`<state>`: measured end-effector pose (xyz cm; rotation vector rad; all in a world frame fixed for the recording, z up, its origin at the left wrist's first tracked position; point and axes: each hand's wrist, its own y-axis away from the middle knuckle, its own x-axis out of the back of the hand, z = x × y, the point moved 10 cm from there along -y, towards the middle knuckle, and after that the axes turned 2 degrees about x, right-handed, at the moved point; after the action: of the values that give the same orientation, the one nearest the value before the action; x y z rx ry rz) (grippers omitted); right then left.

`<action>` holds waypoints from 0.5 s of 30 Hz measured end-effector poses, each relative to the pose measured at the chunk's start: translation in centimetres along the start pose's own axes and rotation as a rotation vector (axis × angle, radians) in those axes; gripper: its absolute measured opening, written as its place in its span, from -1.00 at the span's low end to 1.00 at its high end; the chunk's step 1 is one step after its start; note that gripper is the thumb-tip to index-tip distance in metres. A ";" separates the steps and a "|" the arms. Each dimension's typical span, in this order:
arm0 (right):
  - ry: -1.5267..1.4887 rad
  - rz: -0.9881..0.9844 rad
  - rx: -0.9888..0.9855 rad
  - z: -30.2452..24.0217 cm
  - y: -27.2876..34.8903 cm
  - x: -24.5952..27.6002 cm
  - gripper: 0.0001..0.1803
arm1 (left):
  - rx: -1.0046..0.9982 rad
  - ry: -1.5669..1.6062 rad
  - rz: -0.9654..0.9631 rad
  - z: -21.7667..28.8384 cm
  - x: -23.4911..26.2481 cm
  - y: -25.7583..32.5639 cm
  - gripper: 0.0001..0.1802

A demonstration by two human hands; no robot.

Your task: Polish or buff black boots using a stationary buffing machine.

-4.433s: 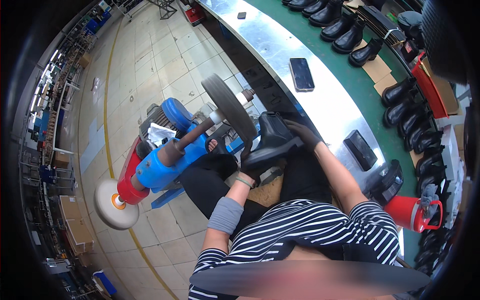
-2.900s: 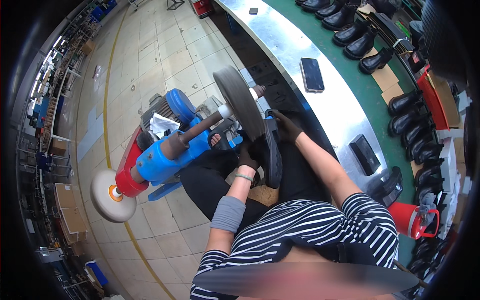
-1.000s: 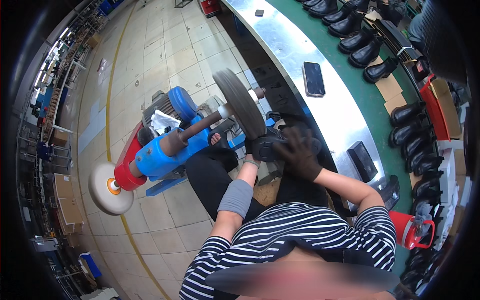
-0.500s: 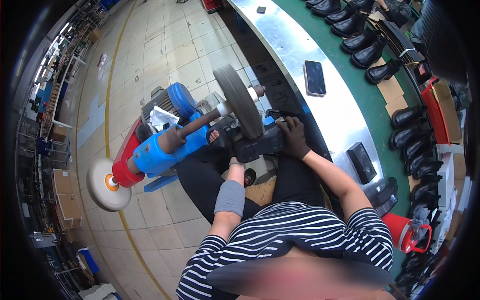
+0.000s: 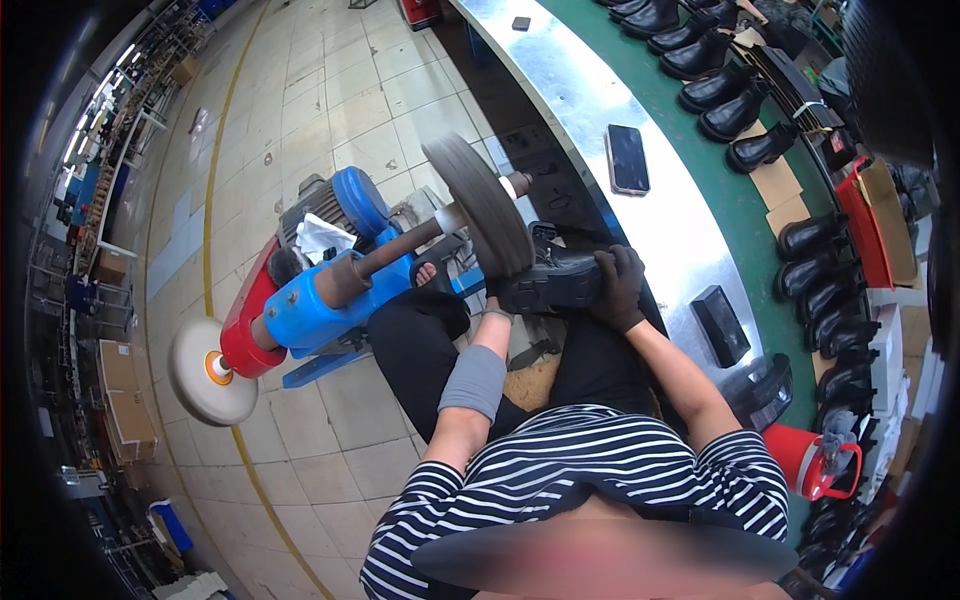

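Black boot (image 5: 552,281) is held sideways over the lap, its sole edge pressed against the dark grey buffing wheel (image 5: 480,218). The right hand (image 5: 618,290), in a dark glove, is closed around the boot's heel end. The left hand (image 5: 494,295) is largely hidden behind the boot's toe end and the wheel; it appears to be gripping the boot there, but how far its fingers are curled cannot be told. A grey sleeve band (image 5: 472,380) is worn on the left forearm.

The wheel is mounted on a shaft running from a blue and red motor unit (image 5: 300,300), with a pale round buffing pad (image 5: 205,372) at the shaft's far end, near a yellow line on the tiled floor (image 5: 330,110).

To the right, a curved metal bench (image 5: 620,110) carries a dark phone (image 5: 628,158) and a small black box (image 5: 720,325). Beyond it, rows of black boots (image 5: 720,85) stand on a green conveyor belt (image 5: 745,215). A red container (image 5: 812,458) is seen at the lower right, partly cut off in the dark rim.
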<state>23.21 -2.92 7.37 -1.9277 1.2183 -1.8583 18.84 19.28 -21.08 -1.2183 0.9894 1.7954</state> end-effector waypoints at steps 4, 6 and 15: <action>0.030 0.062 0.005 -0.2 0.3 1.2 -0.19 | -0.011 -0.048 -0.007 -0.5 -1.1 0.2 -0.46; 0.013 0.070 0.027 -1.0 -0.1 1.1 -0.19 | -0.027 -0.073 -0.005 -0.4 -1.4 0.6 -0.46; -0.058 0.031 -0.016 -1.1 2.1 2.4 -0.20 | -0.085 -0.316 0.357 0.2 -1.8 4.2 -0.44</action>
<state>21.04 -5.44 7.97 -1.9453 1.2419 -1.7705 15.56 17.43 -18.50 -0.8029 0.9972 2.2443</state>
